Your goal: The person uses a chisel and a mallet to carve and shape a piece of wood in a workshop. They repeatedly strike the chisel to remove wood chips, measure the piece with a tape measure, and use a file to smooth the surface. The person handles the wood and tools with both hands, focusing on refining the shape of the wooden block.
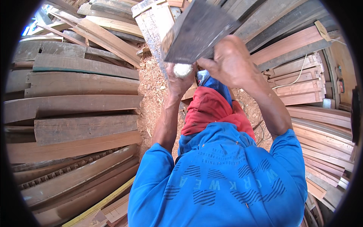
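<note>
Block [200,33], dark and flat-faced, is held tilted at top centre by the right hand [232,62], which is closed at its lower corner; the grip is partly hidden. A round pale-ended rod [183,70] is gripped in the left hand [179,84], just below the block in view. Contact between them can't be told. Shavings [151,109] are strewn below; boards [87,83] are stacked on both sides.

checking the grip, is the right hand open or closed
Closed: the right hand is bunched at the dark block, fingers curled in, tips hidden.
</note>
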`<state>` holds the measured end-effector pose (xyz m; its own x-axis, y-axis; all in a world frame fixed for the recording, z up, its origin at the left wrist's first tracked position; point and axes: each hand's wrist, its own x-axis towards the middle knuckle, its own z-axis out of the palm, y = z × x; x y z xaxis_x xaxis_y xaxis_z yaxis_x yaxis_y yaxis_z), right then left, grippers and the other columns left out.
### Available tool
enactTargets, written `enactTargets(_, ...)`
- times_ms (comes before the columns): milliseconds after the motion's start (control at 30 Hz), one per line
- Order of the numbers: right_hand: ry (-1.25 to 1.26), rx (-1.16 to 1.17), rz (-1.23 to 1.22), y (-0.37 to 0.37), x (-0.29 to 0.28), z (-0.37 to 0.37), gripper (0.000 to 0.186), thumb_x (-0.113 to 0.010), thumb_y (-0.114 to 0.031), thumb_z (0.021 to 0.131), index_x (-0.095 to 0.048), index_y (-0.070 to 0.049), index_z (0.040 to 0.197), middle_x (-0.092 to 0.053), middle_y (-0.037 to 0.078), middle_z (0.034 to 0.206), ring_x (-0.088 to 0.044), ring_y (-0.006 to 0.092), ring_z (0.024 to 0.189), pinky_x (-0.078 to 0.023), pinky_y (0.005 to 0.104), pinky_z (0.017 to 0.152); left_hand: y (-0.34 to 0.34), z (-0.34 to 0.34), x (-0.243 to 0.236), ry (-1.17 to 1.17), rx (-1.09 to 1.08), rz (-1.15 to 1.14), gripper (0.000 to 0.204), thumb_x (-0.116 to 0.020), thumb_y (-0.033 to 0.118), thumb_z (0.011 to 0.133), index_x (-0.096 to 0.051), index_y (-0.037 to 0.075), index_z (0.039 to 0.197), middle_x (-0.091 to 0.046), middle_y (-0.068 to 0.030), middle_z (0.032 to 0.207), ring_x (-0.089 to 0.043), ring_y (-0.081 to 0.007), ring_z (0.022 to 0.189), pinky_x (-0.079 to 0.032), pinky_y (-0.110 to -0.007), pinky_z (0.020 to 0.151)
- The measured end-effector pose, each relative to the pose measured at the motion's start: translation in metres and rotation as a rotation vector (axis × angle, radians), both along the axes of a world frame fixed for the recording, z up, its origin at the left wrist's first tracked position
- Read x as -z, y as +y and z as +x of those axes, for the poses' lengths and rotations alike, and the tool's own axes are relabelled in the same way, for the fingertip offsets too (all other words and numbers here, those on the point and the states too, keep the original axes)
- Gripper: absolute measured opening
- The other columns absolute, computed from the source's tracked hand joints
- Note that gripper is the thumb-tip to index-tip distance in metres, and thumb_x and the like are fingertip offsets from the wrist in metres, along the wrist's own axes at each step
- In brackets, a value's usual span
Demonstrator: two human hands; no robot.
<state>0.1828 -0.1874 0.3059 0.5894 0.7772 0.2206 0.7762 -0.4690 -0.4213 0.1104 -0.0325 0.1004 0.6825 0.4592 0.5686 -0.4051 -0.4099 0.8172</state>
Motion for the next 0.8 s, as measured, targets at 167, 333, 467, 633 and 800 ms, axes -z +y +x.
enactTargets(167,-0.166,-0.039,-0.195,0.002,0.037,0.006,0.032,-0.080,-0.028,0.081,-0.068,0.002,0.078,-0.068,0.024,0.075,-0.071,0.0390,0.073,-0.056,0.0475,0.067,-0.014,-0.006,-0.020,-0.032,0.067,-0.050,0.035,-0.080,0.006,0.082,-0.066,-0.002,0.114,-0.073,-0.0122,0.098,-0.071,-0.0209,0.084,-0.057,-0.033,0.074)
enactTargets(333,-0.086,0.006,0.078,0.004,-0.022,0.006,0.030,-0.079,-0.025,0.081,-0.067,0.003,0.083,-0.068,0.024,0.077,-0.069,0.0416,0.075,-0.056,0.0470,0.068,-0.010,-0.005,-0.031,0.035,0.023,0.025,0.022,-0.080,0.010,0.088,-0.060,0.002,0.090,-0.063,-0.0074,0.074,-0.061,-0.0128,0.064,-0.047,-0.030,0.057)
enactTargets(467,0.037,0.032,0.209,0.001,-0.041,0.011,0.026,-0.075,-0.018,0.079,-0.071,0.001,0.096,-0.069,0.024,0.085,-0.069,0.0430,0.079,-0.056,0.0455,0.072,-0.010,-0.006,-0.034,0.065,-0.061,-0.016,0.020,-0.078,0.008,0.089,-0.060,0.001,0.091,-0.060,-0.0054,0.073,-0.058,-0.0112,0.065,-0.047,-0.029,0.057)
enactTargets(633,-0.042,-0.024,0.189,-0.003,-0.030,0.008,0.033,-0.080,-0.027,0.078,-0.067,0.003,0.076,-0.066,0.025,0.075,-0.069,0.0426,0.075,-0.054,0.0507,0.069,-0.015,-0.002,-0.035,-0.116,-0.090,0.043,0.022,-0.080,0.008,0.088,-0.060,0.001,0.095,-0.063,-0.0064,0.076,-0.062,-0.0147,0.066,-0.050,-0.029,0.059)
enactTargets(800,-0.055,-0.049,0.092,0.000,-0.005,-0.004,0.029,-0.083,-0.022,0.072,-0.068,0.003,0.077,-0.066,0.023,0.076,-0.068,0.0430,0.077,-0.055,0.0494,0.068,-0.009,-0.009,0.028,-0.205,-0.138,0.137,0.051,-0.081,0.004,0.082,-0.049,0.004,0.121,-0.068,-0.0125,0.104,-0.069,-0.0236,0.094,-0.053,-0.037,0.081)
